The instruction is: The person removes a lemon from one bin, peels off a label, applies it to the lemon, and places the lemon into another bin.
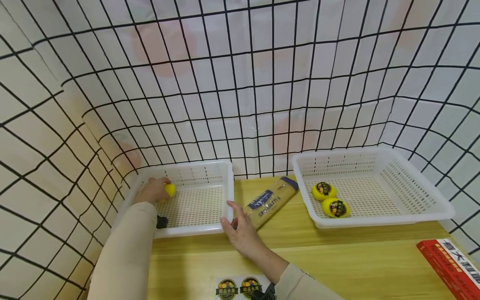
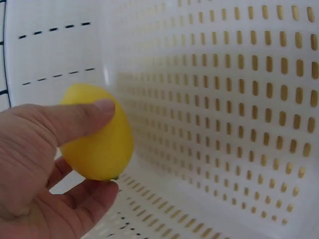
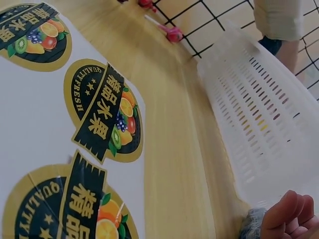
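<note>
My left hand (image 1: 150, 191) is inside the left white basket (image 1: 183, 230), holding a yellow lemon (image 2: 99, 144) between the thumb and fingers. The lemon shows no label on its visible side and is close to the basket's perforated wall. My right hand (image 1: 243, 233) touches the front right corner of that basket with its thumb and index finger. In the right wrist view, only the curled fingertips (image 3: 289, 214) show, below the basket's side. Two lemons with dark round labels, one (image 1: 323, 191) behind the other (image 1: 335, 208), lie in the right white basket (image 1: 386, 220).
A spaghetti pack (image 1: 271, 203) lies slantwise between the baskets. Near the front edge lies a white sheet of fruit stickers (image 3: 144, 114). A red box (image 1: 450, 266) is at the right. Pink lollipops (image 3: 174, 34) lie by the black wire grid (image 1: 258, 87) enclosing the table.
</note>
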### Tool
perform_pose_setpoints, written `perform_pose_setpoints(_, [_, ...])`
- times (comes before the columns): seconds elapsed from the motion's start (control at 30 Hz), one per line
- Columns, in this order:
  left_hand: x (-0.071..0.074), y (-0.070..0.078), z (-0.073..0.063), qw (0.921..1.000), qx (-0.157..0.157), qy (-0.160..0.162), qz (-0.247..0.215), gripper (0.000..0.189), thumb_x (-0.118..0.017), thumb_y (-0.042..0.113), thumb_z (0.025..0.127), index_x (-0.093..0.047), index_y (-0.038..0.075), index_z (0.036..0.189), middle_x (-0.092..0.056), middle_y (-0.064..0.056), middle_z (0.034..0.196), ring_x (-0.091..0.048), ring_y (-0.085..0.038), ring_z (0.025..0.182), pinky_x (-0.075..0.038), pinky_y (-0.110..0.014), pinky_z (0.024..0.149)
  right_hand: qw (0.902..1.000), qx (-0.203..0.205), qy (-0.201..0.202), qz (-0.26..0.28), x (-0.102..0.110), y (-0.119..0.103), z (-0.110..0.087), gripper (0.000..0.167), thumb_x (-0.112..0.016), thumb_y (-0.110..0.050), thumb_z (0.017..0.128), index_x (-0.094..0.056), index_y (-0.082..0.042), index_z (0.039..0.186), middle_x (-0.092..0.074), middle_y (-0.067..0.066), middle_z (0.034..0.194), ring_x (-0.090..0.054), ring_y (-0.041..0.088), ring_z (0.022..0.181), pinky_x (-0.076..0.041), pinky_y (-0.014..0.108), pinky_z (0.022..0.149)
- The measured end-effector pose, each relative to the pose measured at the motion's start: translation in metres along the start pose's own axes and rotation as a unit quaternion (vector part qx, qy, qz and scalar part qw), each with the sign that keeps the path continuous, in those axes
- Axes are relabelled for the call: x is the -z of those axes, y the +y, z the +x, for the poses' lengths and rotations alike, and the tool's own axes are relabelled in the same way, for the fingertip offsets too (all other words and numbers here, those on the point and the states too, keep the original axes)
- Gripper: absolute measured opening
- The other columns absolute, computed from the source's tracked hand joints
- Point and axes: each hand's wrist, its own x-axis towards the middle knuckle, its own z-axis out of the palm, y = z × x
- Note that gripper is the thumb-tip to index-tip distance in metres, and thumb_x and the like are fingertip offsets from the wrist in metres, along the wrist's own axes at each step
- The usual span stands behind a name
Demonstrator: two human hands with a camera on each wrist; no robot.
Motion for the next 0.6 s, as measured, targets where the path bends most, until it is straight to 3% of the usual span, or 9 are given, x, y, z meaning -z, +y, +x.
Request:
perform_pose_setpoints(0.2, [0.022, 0.007, -0.008, 0.9986, -0.045, -0.002, 0.026, 0.065, -0.076, 0.018, 0.086, -0.052, 0.004, 0.145, -0.051, -0.03, 0.145, -0.056, -0.043, 0.118, -0.049, -0.057, 0.099, 1.0, -0.002, -0.004, 0.001, -0.002, -0.003, 0.003, 0.061, -0.052, -0.05, 0.104, -0.029, -0.032, 0.158, -0.052, 0.006, 0.095, -0.05, 0.018, 0.076, -0.047, 0.03, 0.061])
perform_pose_setpoints(0.37, [0.038, 0.02, -0.021, 0.9952, -0.08, -0.008, 0.055, 0.064, -0.076, 0.025, 0.087, -0.054, 0.009, 0.145, -0.053, -0.027, 0.146, -0.057, -0.041, 0.117, -0.049, -0.057, 0.099, 0.9999, -0.008, -0.005, 0.009, -0.002, -0.004, 0.002, 0.062, -0.053, -0.05, 0.104, -0.03, -0.031, 0.158, -0.052, 0.007, 0.094, -0.05, 0.018, 0.073, -0.046, 0.03, 0.059])
perform_pose_setpoints(0.6, [0.051, 0.044, -0.047, 0.9919, -0.125, 0.005, 0.025, 0.059, -0.079, 0.02, 0.087, -0.058, 0.009, 0.141, -0.052, -0.027, 0.138, -0.057, -0.032, 0.104, -0.054, -0.042, 0.088, 0.9999, -0.008, -0.008, 0.0, 0.002, -0.007, 0.003, 0.065, -0.055, -0.049, 0.103, -0.03, -0.029, 0.159, -0.055, 0.008, 0.093, -0.052, 0.018, 0.073, -0.048, 0.029, 0.058])
